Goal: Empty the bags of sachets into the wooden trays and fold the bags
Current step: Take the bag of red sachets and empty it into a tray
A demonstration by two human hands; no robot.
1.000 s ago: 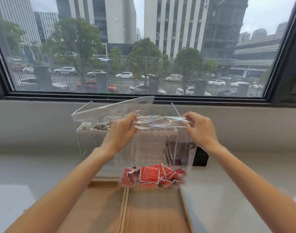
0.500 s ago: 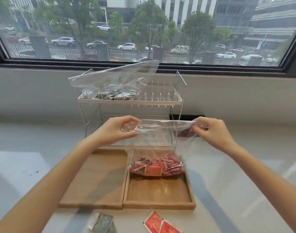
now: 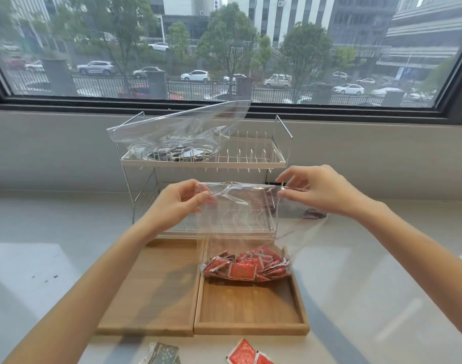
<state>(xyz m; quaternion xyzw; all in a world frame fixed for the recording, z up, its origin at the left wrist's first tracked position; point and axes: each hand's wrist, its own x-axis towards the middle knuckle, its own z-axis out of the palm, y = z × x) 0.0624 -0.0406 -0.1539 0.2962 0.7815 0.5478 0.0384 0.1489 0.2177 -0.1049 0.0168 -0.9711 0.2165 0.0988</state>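
Over the right wooden tray (image 3: 250, 306), at 12 o'clock from the viewer, hangs the clear plastic bag of red sachets (image 3: 240, 227). Left hand (image 3: 176, 203) pinches the bag's top edge at its 9 o'clock corner, thumb and fingers closed on the film. Right hand (image 3: 319, 190) pinches the top edge at the 3 o'clock corner, the upper fingers spread loose above the grip. Mouth of bag stretched flat between the two hands.

Red sachets (image 3: 247, 266) heaped in the bag's bottom, which rests on the far end of the right tray. Left wooden tray (image 3: 151, 292) lies touching the right one at its 9 o'clock side.

Change against half a second ago: grip and hand spacing much the same; bag bottom in the same place on the tray.

At 12 o'clock beyond the trays, white two-tier wire rack (image 3: 203, 161); on its top tier a second clear bag holding dark sachets (image 3: 180, 135).

At 6 o'clock on the pale countertop (image 3: 369, 285): loose silver-grey sachets (image 3: 162, 354) and loose red sachets (image 3: 247, 354), near the trays' front edge, partly cut by the frame.
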